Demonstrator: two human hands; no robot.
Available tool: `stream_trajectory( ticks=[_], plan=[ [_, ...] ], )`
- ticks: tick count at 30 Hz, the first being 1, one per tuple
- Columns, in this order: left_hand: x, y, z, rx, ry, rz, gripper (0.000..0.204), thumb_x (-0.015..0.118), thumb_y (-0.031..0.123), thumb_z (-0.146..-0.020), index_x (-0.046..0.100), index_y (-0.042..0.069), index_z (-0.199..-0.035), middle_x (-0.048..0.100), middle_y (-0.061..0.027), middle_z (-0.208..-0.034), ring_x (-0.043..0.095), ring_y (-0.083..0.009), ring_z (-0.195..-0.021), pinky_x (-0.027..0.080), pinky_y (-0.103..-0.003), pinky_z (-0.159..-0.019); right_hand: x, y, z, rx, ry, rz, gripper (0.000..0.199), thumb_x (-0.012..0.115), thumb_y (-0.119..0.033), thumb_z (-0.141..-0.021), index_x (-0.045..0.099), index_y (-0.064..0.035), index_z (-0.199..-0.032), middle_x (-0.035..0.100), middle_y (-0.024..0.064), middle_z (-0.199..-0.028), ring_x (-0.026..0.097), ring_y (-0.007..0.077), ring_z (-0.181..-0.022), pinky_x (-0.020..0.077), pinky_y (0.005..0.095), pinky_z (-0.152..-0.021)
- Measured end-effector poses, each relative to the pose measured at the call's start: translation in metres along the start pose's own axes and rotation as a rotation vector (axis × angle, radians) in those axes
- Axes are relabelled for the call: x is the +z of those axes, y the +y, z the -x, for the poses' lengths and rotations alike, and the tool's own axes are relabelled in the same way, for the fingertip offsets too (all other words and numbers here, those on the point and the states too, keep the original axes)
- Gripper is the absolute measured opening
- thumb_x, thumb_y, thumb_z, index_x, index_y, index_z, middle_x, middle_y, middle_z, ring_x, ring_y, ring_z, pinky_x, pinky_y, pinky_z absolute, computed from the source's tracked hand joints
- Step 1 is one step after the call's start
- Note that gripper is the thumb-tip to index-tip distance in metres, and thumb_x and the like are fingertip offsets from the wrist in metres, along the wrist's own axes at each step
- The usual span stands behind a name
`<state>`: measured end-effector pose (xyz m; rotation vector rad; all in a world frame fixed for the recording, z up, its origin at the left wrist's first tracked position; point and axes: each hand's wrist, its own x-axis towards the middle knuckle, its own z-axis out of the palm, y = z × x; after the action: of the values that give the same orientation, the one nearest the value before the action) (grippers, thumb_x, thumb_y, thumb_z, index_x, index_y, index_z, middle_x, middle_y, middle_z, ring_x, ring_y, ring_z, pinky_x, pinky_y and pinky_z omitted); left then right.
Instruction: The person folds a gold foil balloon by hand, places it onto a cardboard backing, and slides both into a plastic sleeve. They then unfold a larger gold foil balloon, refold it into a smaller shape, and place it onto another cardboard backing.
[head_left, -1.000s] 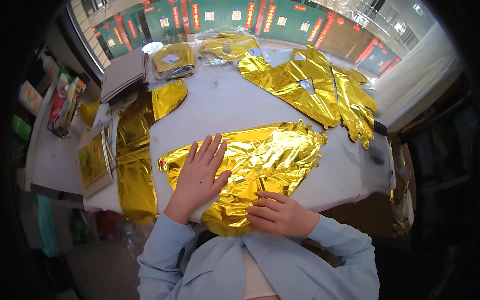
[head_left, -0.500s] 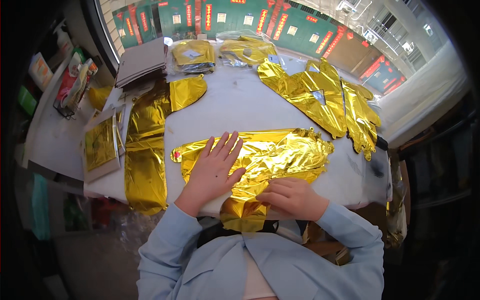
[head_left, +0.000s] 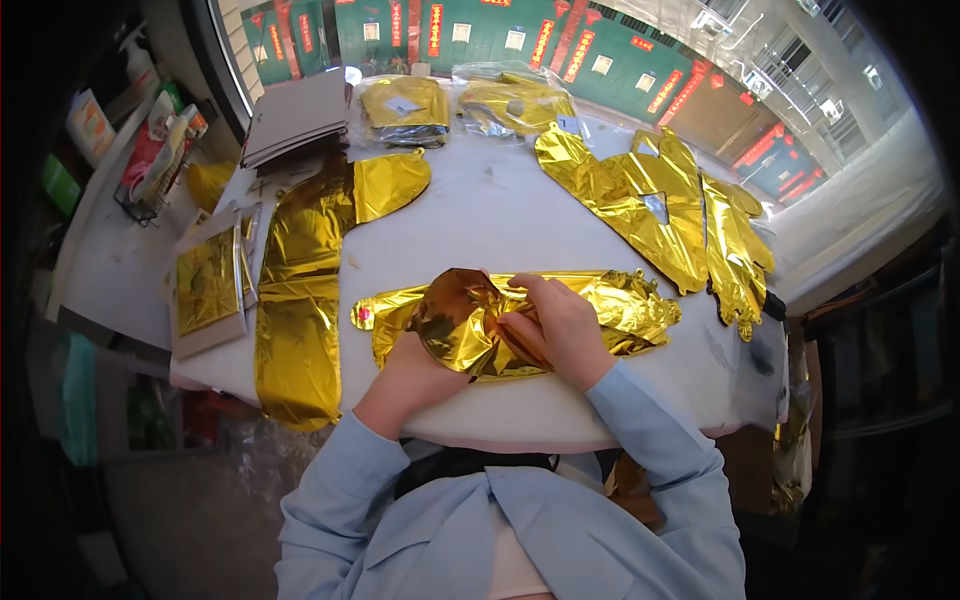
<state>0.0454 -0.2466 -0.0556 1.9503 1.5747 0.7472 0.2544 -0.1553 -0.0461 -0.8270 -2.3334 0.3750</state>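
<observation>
A flat gold foil balloon (head_left: 625,302) lies crosswise on the table in front of me. Its near part is folded up and over, showing a darker, brownish-gold flap (head_left: 455,318). My right hand (head_left: 562,335) is closed on the edge of that flap, with thumb and fingers pinching the foil. At the flap's left side rests my left hand (head_left: 418,378); its fingers are covered by the foil, so their shape does not show. A small red mark sits on the balloon's rounded left tab.
A gold foil piece (head_left: 300,300) lies to the left, others (head_left: 660,210) at the far right. Wrapped gold packs (head_left: 405,108) and grey boards (head_left: 300,118) stand at the back. A framed gold sheet (head_left: 208,285) leans at the left edge, near a bottle shelf.
The balloon's near part, which hung over the table's front edge, has been lifted and folded onto the rest. My left hand went from flat on top to behind the flap; my right hand moved up.
</observation>
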Motion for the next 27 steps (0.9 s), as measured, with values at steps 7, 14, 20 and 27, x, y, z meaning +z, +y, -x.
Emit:
stream_trajectory(
  ticks=[7,14,20,27],
  plan=[
    [-0.006,-0.02,0.0,0.081,0.15,0.421,0.069,0.051,0.008,-0.106,0.024,0.009,-0.17,0.024,-0.0176,-0.176,0.039,-0.0297,-0.155,0.035,-0.039,-0.124,0.003,0.001,-0.008,-0.014,-0.054,-0.034,0.048,0.084,-0.029,-0.09,0.063,-0.0047,-0.125,0.073,0.0162,-0.1,0.073,0.0325,-0.087,0.0579,0.0404,-0.074],
    [-0.034,-0.009,0.002,-0.049,0.616,1.206,0.076,0.044,0.004,-0.09,0.028,0.001,-0.165,0.048,-0.0282,-0.159,0.046,-0.0343,-0.15,0.03,-0.043,-0.128,0.008,0.006,-0.008,-0.008,-0.039,-0.065,0.047,0.085,-0.036,-0.088,0.065,-0.0082,-0.119,0.074,0.0115,-0.099,0.072,0.0311,-0.087,0.0569,0.0406,-0.075],
    [-0.035,0.032,0.024,0.113,0.264,-0.177,0.055,0.059,0.012,-0.098,0.053,0.003,-0.152,0.045,-0.02,-0.163,0.042,-0.0403,-0.151,0.029,-0.054,-0.126,0.012,0.009,-0.009,0.046,-0.108,-0.043,0.041,0.083,-0.039,-0.088,0.066,-0.0107,-0.112,0.072,0.0085,-0.091,0.071,0.0293,-0.085,0.0553,0.0406,-0.073],
    [0.01,0.017,0.017,-0.02,0.102,-0.458,0.061,0.055,0.031,-0.105,0.044,0.006,-0.16,0.033,-0.0197,-0.171,0.027,-0.0383,-0.16,0.017,-0.058,-0.129,0.005,0.007,-0.008,0.038,-0.068,-0.056,0.036,0.079,-0.035,-0.094,0.065,-0.0083,-0.113,0.073,0.01,-0.093,0.072,0.0316,-0.085,0.0558,0.0407,-0.073]
  ],
)
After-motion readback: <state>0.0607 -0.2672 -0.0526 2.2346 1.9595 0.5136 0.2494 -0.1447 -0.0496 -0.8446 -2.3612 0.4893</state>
